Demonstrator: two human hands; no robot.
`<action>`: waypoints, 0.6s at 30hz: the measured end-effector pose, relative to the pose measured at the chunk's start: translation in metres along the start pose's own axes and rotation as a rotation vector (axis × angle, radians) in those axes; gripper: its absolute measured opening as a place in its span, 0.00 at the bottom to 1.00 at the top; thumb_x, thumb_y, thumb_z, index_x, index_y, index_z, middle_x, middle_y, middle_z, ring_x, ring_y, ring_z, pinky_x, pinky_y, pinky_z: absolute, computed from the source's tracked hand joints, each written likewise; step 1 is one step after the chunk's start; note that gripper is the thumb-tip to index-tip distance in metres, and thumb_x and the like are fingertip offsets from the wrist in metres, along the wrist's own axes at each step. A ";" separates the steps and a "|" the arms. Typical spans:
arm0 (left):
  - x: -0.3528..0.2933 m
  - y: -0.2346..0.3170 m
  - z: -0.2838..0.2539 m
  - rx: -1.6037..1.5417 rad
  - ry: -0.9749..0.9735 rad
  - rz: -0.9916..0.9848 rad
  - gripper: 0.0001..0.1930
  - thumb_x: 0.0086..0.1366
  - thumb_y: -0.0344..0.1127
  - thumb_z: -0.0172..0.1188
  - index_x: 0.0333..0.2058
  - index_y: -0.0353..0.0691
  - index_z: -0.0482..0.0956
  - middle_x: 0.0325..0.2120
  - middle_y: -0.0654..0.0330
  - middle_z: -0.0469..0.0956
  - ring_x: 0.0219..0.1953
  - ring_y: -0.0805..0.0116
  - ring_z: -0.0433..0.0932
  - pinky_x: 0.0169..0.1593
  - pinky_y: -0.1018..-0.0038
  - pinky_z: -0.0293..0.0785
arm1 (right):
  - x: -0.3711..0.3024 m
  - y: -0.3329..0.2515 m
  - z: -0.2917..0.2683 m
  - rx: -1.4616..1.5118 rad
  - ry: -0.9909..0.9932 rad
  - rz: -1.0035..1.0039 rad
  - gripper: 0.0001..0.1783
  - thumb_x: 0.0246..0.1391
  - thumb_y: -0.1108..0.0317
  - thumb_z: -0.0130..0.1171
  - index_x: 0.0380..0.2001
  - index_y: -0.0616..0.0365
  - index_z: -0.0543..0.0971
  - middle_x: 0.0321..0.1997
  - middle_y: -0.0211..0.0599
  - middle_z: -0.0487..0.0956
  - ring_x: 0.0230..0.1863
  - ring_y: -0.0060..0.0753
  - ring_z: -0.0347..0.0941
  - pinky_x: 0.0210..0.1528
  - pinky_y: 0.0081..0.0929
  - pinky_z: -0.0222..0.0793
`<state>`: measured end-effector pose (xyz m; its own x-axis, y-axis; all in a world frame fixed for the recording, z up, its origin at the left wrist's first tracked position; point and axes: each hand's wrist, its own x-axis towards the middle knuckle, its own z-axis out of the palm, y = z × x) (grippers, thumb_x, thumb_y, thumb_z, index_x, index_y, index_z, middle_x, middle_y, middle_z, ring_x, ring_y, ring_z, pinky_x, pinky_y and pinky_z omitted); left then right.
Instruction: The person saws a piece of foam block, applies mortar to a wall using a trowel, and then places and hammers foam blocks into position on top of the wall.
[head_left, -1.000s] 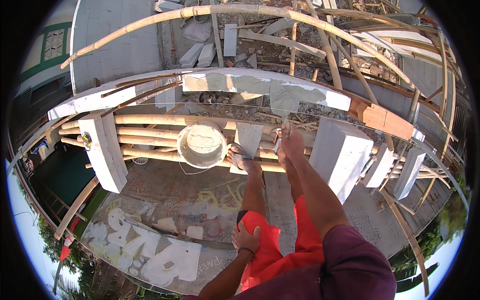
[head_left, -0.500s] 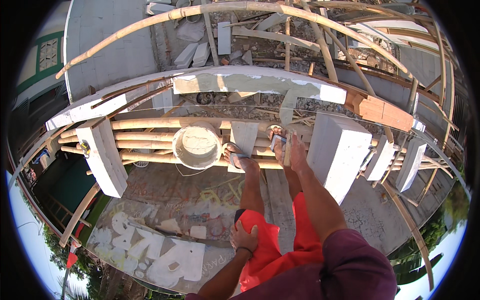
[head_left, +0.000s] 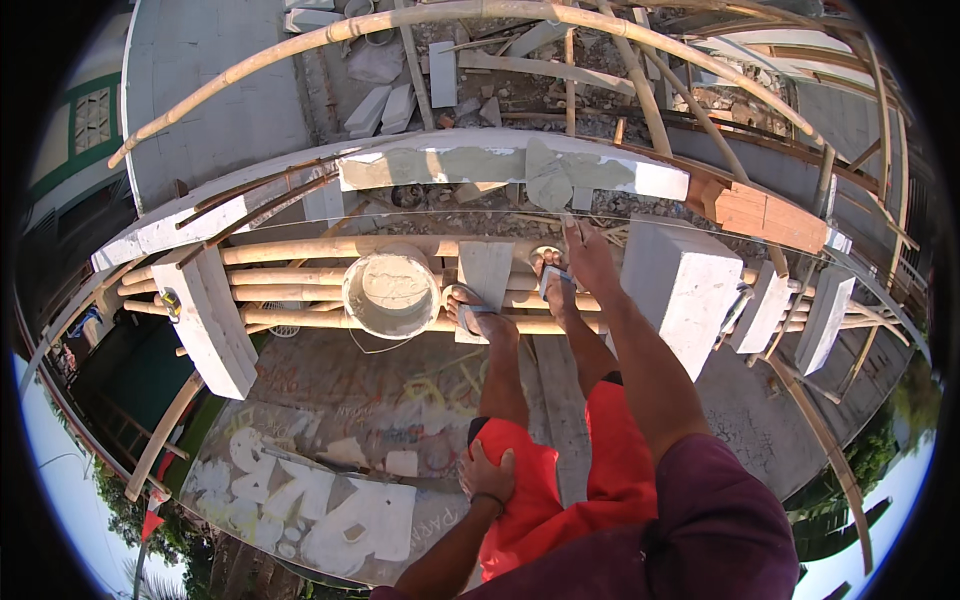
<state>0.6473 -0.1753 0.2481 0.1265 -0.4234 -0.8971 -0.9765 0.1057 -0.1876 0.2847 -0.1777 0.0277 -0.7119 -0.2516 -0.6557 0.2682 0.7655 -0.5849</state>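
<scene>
My right hand (head_left: 588, 255) is closed round the handle of a trowel, reaching forward from the lower right. The trowel's grey blade (head_left: 553, 190) lies against the front of a pale wall beam (head_left: 655, 178), where wet grey mortar (head_left: 430, 166) coats much of the face. Resting on my left knee, over the red shorts (head_left: 520, 455), is my left hand (head_left: 487, 472), fingers spread and holding nothing. A bucket (head_left: 390, 292) of greyish mortar stands left of my feet on bamboo poles (head_left: 290, 275).
White block columns rise at left (head_left: 212, 320) and right (head_left: 675, 285). My sandalled feet stand by a board (head_left: 484, 285) across the bamboo. A thin string (head_left: 440, 212) runs before the beam. A long bamboo pole (head_left: 480, 12) arches beyond; rubble and loose blocks (head_left: 443, 75) lie there.
My right hand has moved forward and slightly left, carrying the trowel up from below the beam onto its mortared face. My left hand stays on the knee.
</scene>
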 end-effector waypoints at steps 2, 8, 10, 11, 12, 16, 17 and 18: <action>-0.001 -0.001 0.000 -0.007 0.016 -0.012 0.41 0.57 0.59 0.63 0.64 0.43 0.65 0.61 0.46 0.66 0.62 0.41 0.66 0.64 0.49 0.62 | -0.015 -0.008 -0.002 0.184 0.002 0.181 0.22 0.73 0.50 0.42 0.38 0.60 0.73 0.19 0.33 0.71 0.16 0.26 0.71 0.21 0.31 0.69; -0.001 0.004 -0.007 -0.005 -0.063 -0.027 0.42 0.59 0.60 0.61 0.66 0.41 0.64 0.63 0.42 0.63 0.63 0.39 0.64 0.65 0.49 0.61 | -0.032 0.042 0.024 0.308 0.039 0.263 0.24 0.73 0.48 0.42 0.40 0.59 0.74 0.20 0.31 0.72 0.18 0.26 0.72 0.22 0.29 0.70; -0.001 0.003 -0.003 -0.015 -0.044 0.013 0.43 0.59 0.60 0.61 0.66 0.40 0.63 0.63 0.41 0.62 0.64 0.39 0.63 0.66 0.49 0.61 | -0.035 0.042 0.060 0.187 0.034 0.082 0.24 0.72 0.48 0.43 0.42 0.59 0.75 0.23 0.37 0.77 0.22 0.35 0.76 0.25 0.36 0.72; -0.001 0.001 -0.001 -0.017 -0.037 0.033 0.43 0.59 0.60 0.61 0.66 0.40 0.63 0.64 0.41 0.62 0.64 0.39 0.63 0.66 0.49 0.60 | -0.036 0.041 0.076 0.046 0.076 -0.048 0.24 0.71 0.47 0.44 0.44 0.59 0.76 0.25 0.41 0.79 0.25 0.41 0.78 0.27 0.39 0.74; -0.001 0.000 0.001 -0.025 -0.034 0.036 0.43 0.59 0.60 0.61 0.66 0.39 0.63 0.64 0.41 0.61 0.64 0.39 0.63 0.66 0.49 0.60 | -0.031 0.039 0.090 -0.253 0.167 -0.272 0.24 0.70 0.47 0.45 0.46 0.59 0.76 0.28 0.46 0.81 0.28 0.48 0.80 0.30 0.43 0.75; -0.002 0.001 0.003 -0.039 -0.033 0.044 0.42 0.59 0.59 0.62 0.66 0.39 0.63 0.64 0.40 0.61 0.65 0.39 0.62 0.66 0.49 0.61 | -0.039 0.054 0.089 -0.367 -0.014 0.146 0.30 0.66 0.44 0.49 0.56 0.60 0.74 0.41 0.60 0.83 0.43 0.68 0.79 0.44 0.54 0.74; -0.002 0.003 0.002 -0.038 -0.036 0.050 0.42 0.59 0.59 0.62 0.66 0.39 0.63 0.64 0.40 0.61 0.65 0.39 0.62 0.66 0.49 0.61 | -0.043 0.077 0.077 -0.294 0.150 0.120 0.31 0.64 0.43 0.51 0.56 0.59 0.74 0.42 0.61 0.82 0.46 0.67 0.78 0.46 0.55 0.73; -0.001 0.000 0.004 -0.034 -0.022 0.033 0.42 0.59 0.59 0.62 0.66 0.39 0.63 0.64 0.40 0.61 0.65 0.39 0.62 0.66 0.49 0.61 | -0.051 0.072 0.066 -0.291 0.225 0.159 0.30 0.64 0.44 0.52 0.56 0.59 0.73 0.42 0.61 0.82 0.46 0.67 0.78 0.46 0.55 0.72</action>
<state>0.6481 -0.1710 0.2475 0.0973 -0.4006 -0.9111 -0.9856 0.0886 -0.1442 0.3829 -0.1486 -0.0124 -0.8096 -0.0054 -0.5869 0.2140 0.9284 -0.3038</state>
